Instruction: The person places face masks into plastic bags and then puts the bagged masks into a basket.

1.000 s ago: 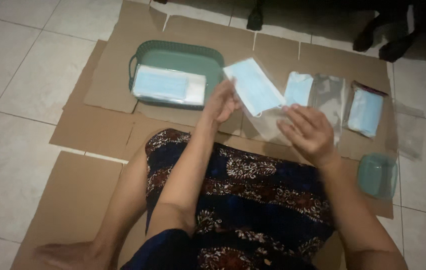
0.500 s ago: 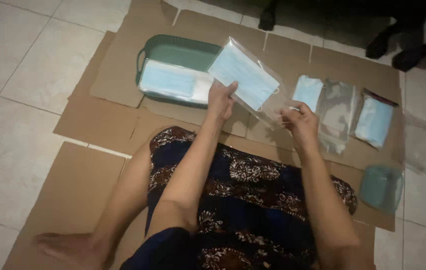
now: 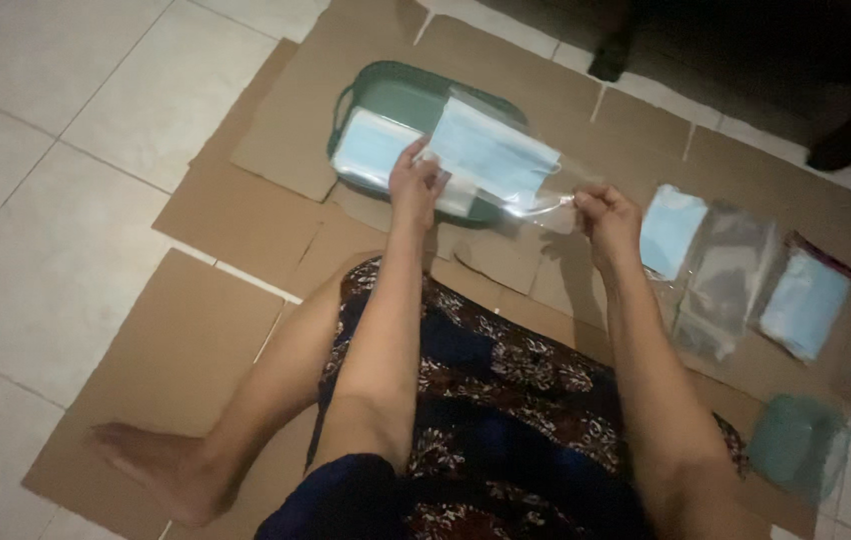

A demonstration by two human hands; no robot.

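Note:
I hold a clear plastic bag with a light blue face mask (image 3: 491,155) inside it, stretched between both hands above the floor. My left hand (image 3: 416,185) pinches its left end and my right hand (image 3: 606,218) pinches its right end. Just behind the bag sits a green basket (image 3: 396,95) with more bagged masks (image 3: 371,150) in it.
Flattened cardboard sheets (image 3: 246,290) cover the tiled floor. To the right lie a loose blue mask (image 3: 671,230), a stack of clear bags (image 3: 726,280), a packet of masks (image 3: 806,305) and a green lid (image 3: 796,445). My legs, in patterned cloth, stretch forward.
The bagged mask has moved left and now sits level over the basket. My right hand has shifted from the clear bags to grip the bag's right end.

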